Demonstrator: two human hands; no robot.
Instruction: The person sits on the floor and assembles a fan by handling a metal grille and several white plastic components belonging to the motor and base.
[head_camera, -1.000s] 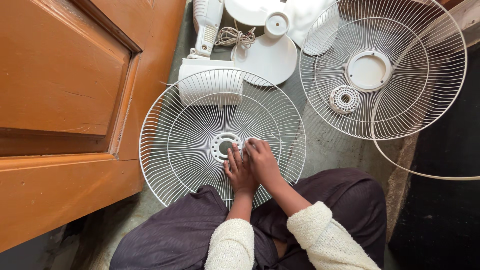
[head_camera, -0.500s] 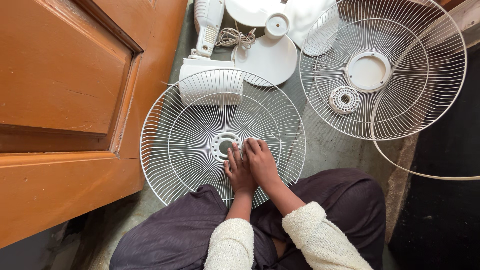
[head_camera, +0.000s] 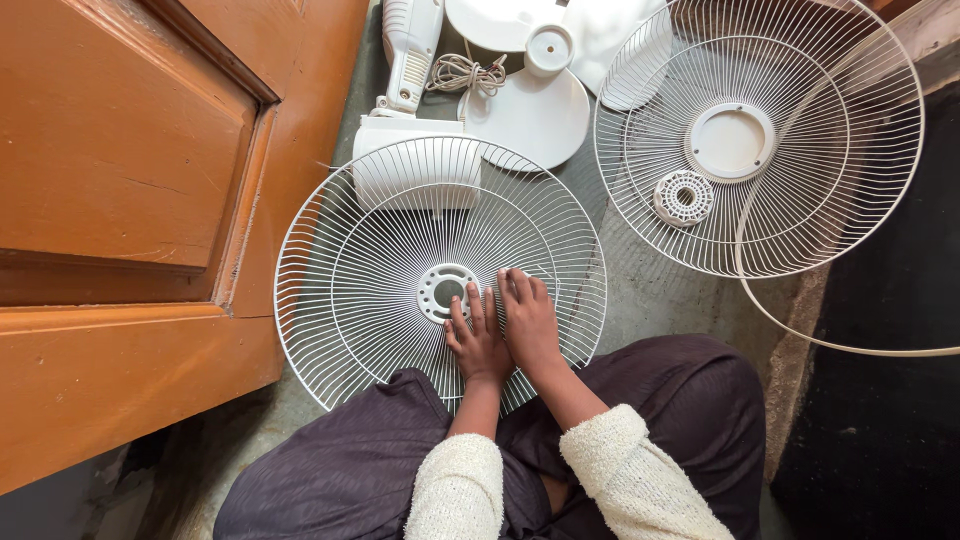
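While both hands — left hand (head_camera: 478, 340) and right hand (head_camera: 530, 322) — press flat and open, gripping nothing, the white fan grille (head_camera: 370, 290) lies steadied on the floor (head_camera: 650, 300) beside the door (head_camera: 130, 200).

Second white wire grille (head_camera: 790, 90) at two o'clock, small round cap (head_camera: 683, 196) inside; fan body (head_camera: 412, 45), coiled cord (head_camera: 466, 72) at twelve; wooden door (head_camera: 130, 200) at nine.

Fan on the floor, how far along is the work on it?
Done: the fan is in pieces, the second grille, blade, base and motor housing lying apart. In hand: left hand and right hand rest flat on the near grille beside its hub. Left: no parts are joined.
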